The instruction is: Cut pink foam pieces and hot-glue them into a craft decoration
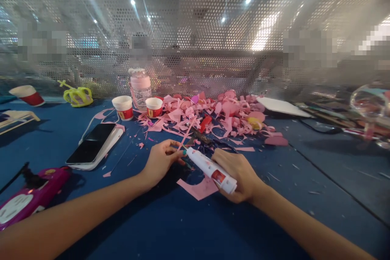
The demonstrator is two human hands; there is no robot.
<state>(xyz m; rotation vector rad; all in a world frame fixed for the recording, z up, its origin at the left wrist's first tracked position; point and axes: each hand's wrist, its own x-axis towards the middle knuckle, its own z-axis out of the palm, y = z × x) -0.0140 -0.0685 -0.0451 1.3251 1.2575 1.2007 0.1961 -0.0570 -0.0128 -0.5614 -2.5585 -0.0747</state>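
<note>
My right hand (236, 174) is closed around a white hot glue gun (207, 166) with a teal nozzle, pointing up and to the left. The nozzle tip is right beside the fingers of my left hand (161, 160). Between its thumb and fingers, the left hand pinches a narrow pink paper strip (187, 133) that slants upward. Whether the nozzle touches the strip, I cannot tell. Under the glue gun lies a cut pink paper piece (198, 189) with a curved edge. Dark-handled scissors (202, 137) rest just beyond the hands, partly hidden.
Pink paper scraps (228, 109) are heaped at the back. Paper cups (122, 108) and a clear bottle (140, 87) stand left of them. A phone (93, 143), a purple device (39, 189) and a yellow-green crown (77, 96) lie left. A white sheet (283, 106) is at right.
</note>
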